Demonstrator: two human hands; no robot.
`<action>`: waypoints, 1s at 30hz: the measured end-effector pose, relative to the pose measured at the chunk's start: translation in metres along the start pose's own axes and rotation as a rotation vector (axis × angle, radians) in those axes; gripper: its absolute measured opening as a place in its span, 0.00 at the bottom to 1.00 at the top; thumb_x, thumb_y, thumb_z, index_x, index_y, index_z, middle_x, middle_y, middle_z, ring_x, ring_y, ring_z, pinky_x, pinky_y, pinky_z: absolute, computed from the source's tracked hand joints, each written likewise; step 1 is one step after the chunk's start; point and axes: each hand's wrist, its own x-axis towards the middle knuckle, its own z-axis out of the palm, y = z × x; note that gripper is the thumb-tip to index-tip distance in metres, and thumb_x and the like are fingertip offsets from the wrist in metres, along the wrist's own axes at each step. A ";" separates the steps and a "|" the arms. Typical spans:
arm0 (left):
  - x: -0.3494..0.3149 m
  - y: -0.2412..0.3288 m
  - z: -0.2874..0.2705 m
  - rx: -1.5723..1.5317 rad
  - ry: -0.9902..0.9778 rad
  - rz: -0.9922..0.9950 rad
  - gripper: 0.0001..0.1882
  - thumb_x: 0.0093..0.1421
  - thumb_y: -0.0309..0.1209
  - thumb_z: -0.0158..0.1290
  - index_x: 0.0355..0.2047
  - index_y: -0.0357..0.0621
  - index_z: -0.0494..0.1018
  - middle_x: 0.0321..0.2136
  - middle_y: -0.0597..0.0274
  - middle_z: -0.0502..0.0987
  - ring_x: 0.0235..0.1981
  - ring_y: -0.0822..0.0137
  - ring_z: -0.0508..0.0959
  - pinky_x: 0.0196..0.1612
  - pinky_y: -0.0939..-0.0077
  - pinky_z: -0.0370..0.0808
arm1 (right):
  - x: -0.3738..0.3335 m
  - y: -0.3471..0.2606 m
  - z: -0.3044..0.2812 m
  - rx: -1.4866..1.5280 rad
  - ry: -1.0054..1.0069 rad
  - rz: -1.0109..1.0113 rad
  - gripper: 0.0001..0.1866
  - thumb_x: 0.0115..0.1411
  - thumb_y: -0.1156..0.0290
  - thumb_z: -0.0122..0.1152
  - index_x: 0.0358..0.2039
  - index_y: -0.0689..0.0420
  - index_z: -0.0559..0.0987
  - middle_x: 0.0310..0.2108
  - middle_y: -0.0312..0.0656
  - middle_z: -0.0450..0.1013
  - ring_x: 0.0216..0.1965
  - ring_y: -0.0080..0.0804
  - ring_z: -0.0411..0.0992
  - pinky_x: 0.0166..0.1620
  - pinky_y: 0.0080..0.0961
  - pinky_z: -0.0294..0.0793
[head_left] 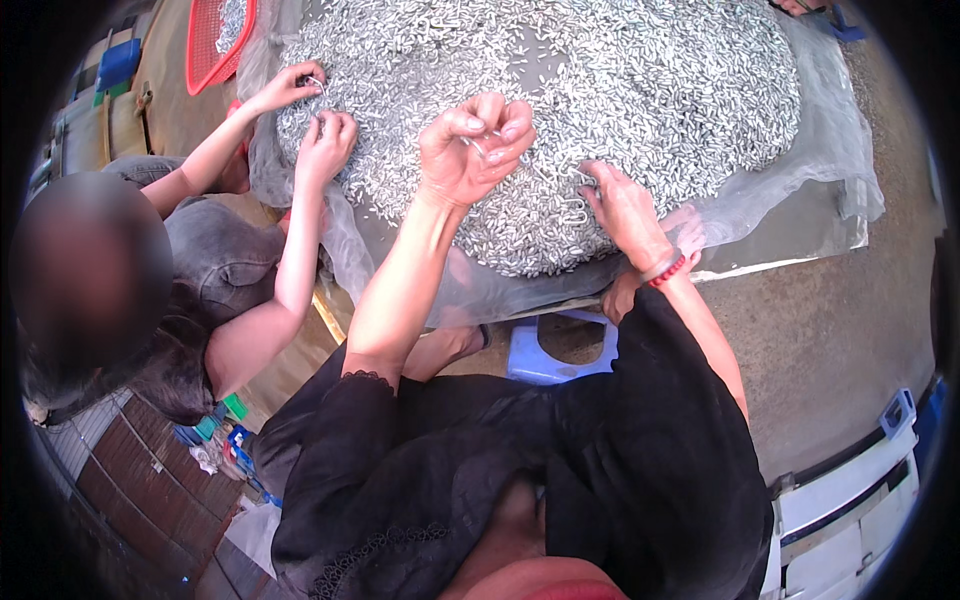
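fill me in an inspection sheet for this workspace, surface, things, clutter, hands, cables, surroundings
surface: table partly covered by a sheer cloth
things: broad heap of small silvery pieces lying on the cloth
clutter: red basket with similar-looking pieces, upper left of the view
left hand: raised over the heap, fingers curled around a thin pale piece
right hand: low at the heap's near edge, fingertips by the pieces; grip unclear
cables: nothing seen
surroundings: co-worker's hand at the heap's left side; blue stool below the table's near edge
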 end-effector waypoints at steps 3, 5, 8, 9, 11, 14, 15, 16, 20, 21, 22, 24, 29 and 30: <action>0.001 -0.002 0.001 0.064 0.196 -0.038 0.04 0.52 0.24 0.46 0.23 0.42 0.62 0.21 0.63 0.61 0.14 0.79 0.57 0.10 0.90 0.56 | 0.005 0.005 0.004 0.004 -0.022 -0.060 0.10 0.54 0.73 0.56 0.38 0.55 0.72 0.33 0.48 0.72 0.34 0.48 0.72 0.35 0.39 0.71; 0.002 -0.005 0.003 0.263 0.401 -0.077 0.02 0.52 0.24 0.46 0.26 0.42 0.63 0.22 0.62 0.62 0.14 0.80 0.57 0.10 0.91 0.55 | 0.007 0.002 -0.001 0.257 0.081 -0.041 0.09 0.52 0.73 0.60 0.34 0.58 0.74 0.26 0.39 0.72 0.28 0.36 0.72 0.30 0.32 0.70; -0.004 -0.015 -0.007 1.016 0.588 -0.232 0.08 0.54 0.34 0.54 0.30 0.43 0.71 0.18 0.68 0.68 0.16 0.81 0.63 0.13 0.90 0.56 | 0.011 -0.011 -0.029 1.047 -0.083 0.535 0.07 0.51 0.72 0.66 0.27 0.57 0.76 0.15 0.28 0.65 0.14 0.13 0.59 0.15 0.13 0.54; -0.002 -0.023 -0.010 1.289 0.622 -0.289 0.10 0.54 0.36 0.56 0.31 0.43 0.72 0.17 0.70 0.69 0.16 0.81 0.64 0.14 0.89 0.57 | 0.011 -0.007 -0.029 1.106 -0.064 0.564 0.07 0.51 0.71 0.65 0.27 0.57 0.76 0.14 0.28 0.65 0.12 0.12 0.57 0.14 0.12 0.51; -0.001 -0.042 -0.014 1.500 0.584 -0.289 0.13 0.54 0.39 0.57 0.32 0.43 0.74 0.16 0.70 0.69 0.16 0.80 0.66 0.17 0.84 0.60 | 0.010 0.004 -0.027 1.225 -0.025 0.619 0.06 0.53 0.70 0.64 0.27 0.56 0.76 0.13 0.28 0.64 0.10 0.10 0.53 0.12 0.10 0.45; 0.003 -0.059 -0.009 1.691 0.536 -0.312 0.17 0.52 0.43 0.59 0.34 0.43 0.77 0.13 0.69 0.70 0.16 0.78 0.67 0.20 0.78 0.64 | 0.011 0.001 -0.027 1.233 0.016 0.665 0.06 0.55 0.69 0.62 0.28 0.57 0.75 0.15 0.29 0.65 0.10 0.12 0.55 0.12 0.10 0.47; 0.005 -0.061 -0.009 1.671 0.529 -0.312 0.18 0.52 0.43 0.59 0.35 0.43 0.77 0.14 0.69 0.70 0.16 0.78 0.67 0.20 0.79 0.64 | 0.011 -0.001 -0.028 1.255 0.010 0.660 0.06 0.56 0.69 0.61 0.28 0.57 0.75 0.16 0.30 0.65 0.11 0.12 0.55 0.11 0.10 0.47; 0.007 -0.063 -0.009 1.650 0.521 -0.312 0.18 0.52 0.43 0.59 0.36 0.43 0.77 0.14 0.70 0.70 0.16 0.78 0.67 0.20 0.79 0.64 | 0.010 -0.005 -0.032 1.292 -0.010 0.661 0.07 0.57 0.67 0.60 0.30 0.57 0.75 0.18 0.31 0.66 0.13 0.12 0.57 0.12 0.09 0.47; 0.010 -0.053 -0.008 1.620 0.518 -0.234 0.21 0.52 0.43 0.59 0.41 0.44 0.74 0.14 0.71 0.70 0.17 0.79 0.68 0.21 0.82 0.64 | 0.009 0.007 -0.042 1.446 -0.015 0.653 0.07 0.57 0.67 0.59 0.31 0.55 0.74 0.21 0.31 0.68 0.15 0.13 0.60 0.11 0.08 0.48; 0.008 -0.046 -0.008 1.656 0.536 -0.203 0.21 0.53 0.43 0.58 0.42 0.44 0.74 0.13 0.71 0.70 0.17 0.80 0.68 0.21 0.82 0.64 | 0.008 0.012 -0.049 1.473 0.045 0.637 0.06 0.57 0.67 0.59 0.30 0.56 0.74 0.21 0.32 0.68 0.15 0.13 0.60 0.11 0.07 0.49; 0.006 -0.036 -0.016 1.718 0.541 -0.165 0.22 0.53 0.46 0.57 0.40 0.43 0.74 0.14 0.67 0.71 0.17 0.75 0.70 0.22 0.78 0.67 | 0.005 0.022 -0.057 1.484 0.035 0.567 0.06 0.57 0.68 0.58 0.30 0.56 0.74 0.21 0.33 0.69 0.15 0.13 0.61 0.11 0.07 0.49; 0.008 -0.031 -0.016 1.918 0.516 -0.262 0.21 0.53 0.46 0.57 0.38 0.42 0.74 0.16 0.62 0.73 0.17 0.70 0.72 0.23 0.73 0.69 | 0.004 0.025 -0.068 1.265 -0.003 0.567 0.06 0.58 0.68 0.57 0.29 0.56 0.74 0.20 0.33 0.69 0.16 0.12 0.61 0.12 0.08 0.49; 0.002 -0.055 -0.041 2.366 0.287 -0.107 0.15 0.54 0.39 0.56 0.31 0.38 0.74 0.20 0.51 0.76 0.24 0.58 0.78 0.30 0.62 0.73 | 0.007 0.008 -0.050 0.775 -0.087 0.521 0.07 0.54 0.69 0.63 0.23 0.55 0.74 0.14 0.30 0.68 0.11 0.10 0.56 0.12 0.11 0.49; 0.007 -0.053 -0.039 2.330 0.286 -0.084 0.13 0.53 0.36 0.57 0.31 0.37 0.74 0.20 0.52 0.77 0.26 0.58 0.79 0.30 0.62 0.73 | 0.011 0.009 -0.049 0.853 -0.063 0.580 0.07 0.54 0.69 0.63 0.24 0.55 0.74 0.14 0.30 0.68 0.10 0.10 0.56 0.12 0.11 0.49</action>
